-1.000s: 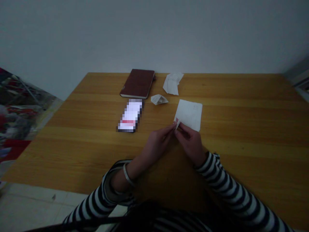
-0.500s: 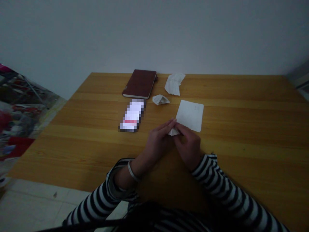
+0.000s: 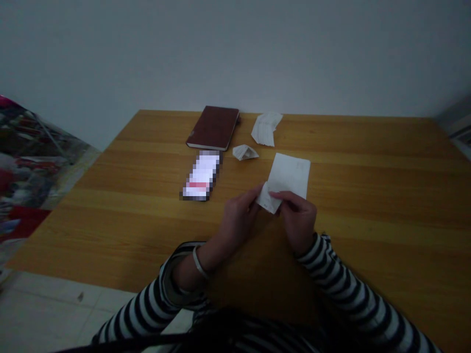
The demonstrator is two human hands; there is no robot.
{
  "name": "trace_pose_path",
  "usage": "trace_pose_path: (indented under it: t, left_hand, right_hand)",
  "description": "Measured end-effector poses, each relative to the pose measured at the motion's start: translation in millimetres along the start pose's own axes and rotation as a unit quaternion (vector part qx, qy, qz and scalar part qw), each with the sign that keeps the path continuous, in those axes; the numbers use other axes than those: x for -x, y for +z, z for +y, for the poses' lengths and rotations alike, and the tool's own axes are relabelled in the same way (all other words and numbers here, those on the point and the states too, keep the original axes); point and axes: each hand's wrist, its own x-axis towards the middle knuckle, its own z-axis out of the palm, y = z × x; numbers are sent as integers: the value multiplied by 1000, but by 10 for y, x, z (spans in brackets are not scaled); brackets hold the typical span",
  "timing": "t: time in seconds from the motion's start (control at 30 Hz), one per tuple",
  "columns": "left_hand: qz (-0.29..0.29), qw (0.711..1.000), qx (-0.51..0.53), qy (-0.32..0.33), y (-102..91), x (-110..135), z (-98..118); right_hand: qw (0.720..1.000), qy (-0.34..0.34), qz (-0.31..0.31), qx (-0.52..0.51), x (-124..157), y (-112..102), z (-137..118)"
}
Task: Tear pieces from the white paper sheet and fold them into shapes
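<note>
Over the middle of the wooden surface (image 3: 368,162), just in front of the seated person, both hands meet on a small folded paper (image 3: 267,200). The left hand (image 3: 239,220) pinches its left edge with fingertips closed on it, and the right hand (image 3: 298,218) clamps the right side, thumb laid across the top. The paper is held tilted, a little above the surface. From where I stand it overlaps the near corner of a flat white sheet (image 3: 290,172) lying just beyond, and I cannot tell whether the two touch. Further back a small crumpled fold of paper (image 3: 245,152) sits near a loose stack of paper slips (image 3: 265,128). A dark red notebook (image 3: 213,127) lies closed at the far edge, with a phone (image 3: 201,175) just in front of it. A bangle (image 3: 198,262) circles the left wrist, above a striped sleeve (image 3: 342,289).
</note>
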Motion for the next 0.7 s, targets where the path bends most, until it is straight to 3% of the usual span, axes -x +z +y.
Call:
trace_pose_path:
  t: [0.1,0.23,0.33,0.5,0.63,0.7]
  left_hand:
    - [-25,999,32,27,-1,5,16]
    - [-62,989,134,-1,2,-13,2]
    - [-44,992,117,-6,-9,-28,-26]
    - [-43,997,48,33,-9,-16,-20]
    - [-49,999,2,-8,14,14,12]
    - [-54,998,32,-24,32,17,6]
  right_hand:
    - [999,37,-1,-5,-45,-18,14]
    - [997,54,-55,1,-92,-77,35]
    - [992,75,-95,-34,-96,-91,22]
    - [984,123,-111,-61,-102,-60,-3]
    - [980,131,-123,-84,-116,-61,9]
    - [982,132,-112,-79,-121,-69,16]
